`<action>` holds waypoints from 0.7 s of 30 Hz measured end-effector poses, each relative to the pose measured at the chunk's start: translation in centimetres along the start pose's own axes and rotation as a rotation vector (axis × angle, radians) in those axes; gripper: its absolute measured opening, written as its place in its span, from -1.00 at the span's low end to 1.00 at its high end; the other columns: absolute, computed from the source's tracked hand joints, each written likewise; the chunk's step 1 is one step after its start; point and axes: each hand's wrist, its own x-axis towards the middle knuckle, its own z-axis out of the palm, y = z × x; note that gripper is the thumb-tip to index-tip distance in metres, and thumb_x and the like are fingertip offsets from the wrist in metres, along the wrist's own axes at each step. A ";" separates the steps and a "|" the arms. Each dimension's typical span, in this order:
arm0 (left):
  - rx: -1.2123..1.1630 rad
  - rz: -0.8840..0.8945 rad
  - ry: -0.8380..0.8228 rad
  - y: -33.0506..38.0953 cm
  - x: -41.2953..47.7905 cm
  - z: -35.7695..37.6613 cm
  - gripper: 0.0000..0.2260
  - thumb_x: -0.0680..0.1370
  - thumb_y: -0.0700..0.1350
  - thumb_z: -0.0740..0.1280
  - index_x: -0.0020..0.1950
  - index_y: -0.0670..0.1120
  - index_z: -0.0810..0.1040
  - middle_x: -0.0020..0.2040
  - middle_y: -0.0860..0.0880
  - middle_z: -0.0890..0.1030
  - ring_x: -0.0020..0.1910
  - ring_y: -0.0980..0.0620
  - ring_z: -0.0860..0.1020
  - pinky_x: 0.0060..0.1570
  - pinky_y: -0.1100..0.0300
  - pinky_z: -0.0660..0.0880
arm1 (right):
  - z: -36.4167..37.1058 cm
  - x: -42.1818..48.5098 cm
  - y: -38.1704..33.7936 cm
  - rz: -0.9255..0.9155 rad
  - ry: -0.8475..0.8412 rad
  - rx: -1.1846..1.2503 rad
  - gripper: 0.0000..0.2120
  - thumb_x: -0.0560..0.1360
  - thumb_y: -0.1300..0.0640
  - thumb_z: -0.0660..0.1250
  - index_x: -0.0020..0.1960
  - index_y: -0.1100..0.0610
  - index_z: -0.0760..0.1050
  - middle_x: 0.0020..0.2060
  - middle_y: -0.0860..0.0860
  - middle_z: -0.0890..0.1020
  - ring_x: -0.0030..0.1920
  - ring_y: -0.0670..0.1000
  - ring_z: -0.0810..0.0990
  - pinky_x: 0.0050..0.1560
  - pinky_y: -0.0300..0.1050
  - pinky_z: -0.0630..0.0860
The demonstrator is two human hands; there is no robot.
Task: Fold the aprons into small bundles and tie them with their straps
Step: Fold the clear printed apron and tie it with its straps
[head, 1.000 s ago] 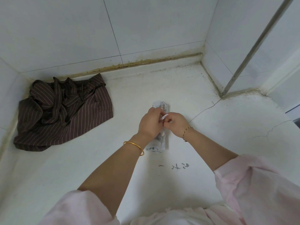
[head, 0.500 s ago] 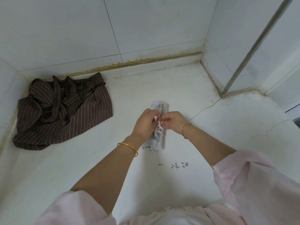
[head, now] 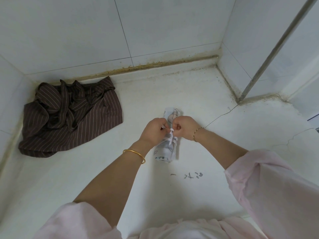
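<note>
A white printed apron (head: 166,150) lies rolled into a small bundle on the white counter (head: 103,169), in the middle of the view. White straps (head: 170,138) wrap around its waist and meet in a knot between my fists. My left hand (head: 152,131) pinches one strap end on the left of the knot. My right hand (head: 183,126) grips the other end on the right. A brown striped apron (head: 69,116) sits crumpled and loose at the far left, against the wall.
White tiled walls close in the counter at the back and on the left. A metal rail (head: 269,54) rises at the right corner. A crack (head: 221,115) runs across the counter right of my hands. Small dark marks (head: 189,175) lie below the bundle.
My hands have drawn slightly apart, pulling the strap ends outward, and the knot has tightened on top of the bundle. The brown apron has not moved.
</note>
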 end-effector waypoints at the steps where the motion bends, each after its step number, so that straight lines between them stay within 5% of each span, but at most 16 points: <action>1: 0.017 -0.006 -0.004 -0.1 0.0 0.0 -0.88 0.51 -0.21 0.36 -0.21 -0.14 0.46 -0.17 -0.04 0.46 -0.18 0.02 0.40 -0.30 0.32 0.28 | 0.0 0.1 -0.1 -0.018 -0.017 -0.032 -0.70 0.41 0.26 0.35 -0.37 0.00 0.32 -0.39 -0.16 0.38 -0.24 -0.02 0.40 -0.34 -0.29 0.26; 7: 0.064 -0.006 -0.064 -0.3 0.4 -0.5 -0.89 0.49 -0.23 0.36 -0.20 -0.12 0.47 -0.10 -0.10 0.49 -0.13 -0.01 0.42 -0.17 0.22 0.31 | -0.1 -0.1 -1.1 -0.103 -0.010 -0.366 -0.69 0.40 0.17 0.29 -0.36 -0.02 0.17 -0.22 -0.05 0.41 -0.23 0.05 0.44 -0.27 -0.16 0.30; 15: 0.051 0.090 -0.159 -0.7 0.4 -1.2 -0.62 0.45 -0.30 0.38 -0.42 -0.04 0.25 -0.37 -0.02 0.35 -0.31 -0.04 0.33 -0.33 0.20 0.24 | -0.3 0.0 -1.1 -0.187 -0.012 -0.416 -0.85 0.40 0.19 0.29 -0.23 0.08 0.30 -0.20 -0.05 0.38 -0.26 0.06 0.41 -0.26 -0.13 0.29; 21: 0.139 0.208 -0.189 -1.3 0.1 -0.8 -0.79 0.42 -0.36 0.35 -0.34 -0.13 0.43 -0.21 -0.08 0.44 -0.12 -0.11 0.44 -0.16 0.23 0.29 | -0.3 -0.3 -1.1 -0.164 -0.017 -0.415 -0.88 0.41 0.20 0.28 -0.18 0.11 0.32 -0.18 -0.03 0.39 -0.24 0.05 0.40 -0.23 -0.10 0.33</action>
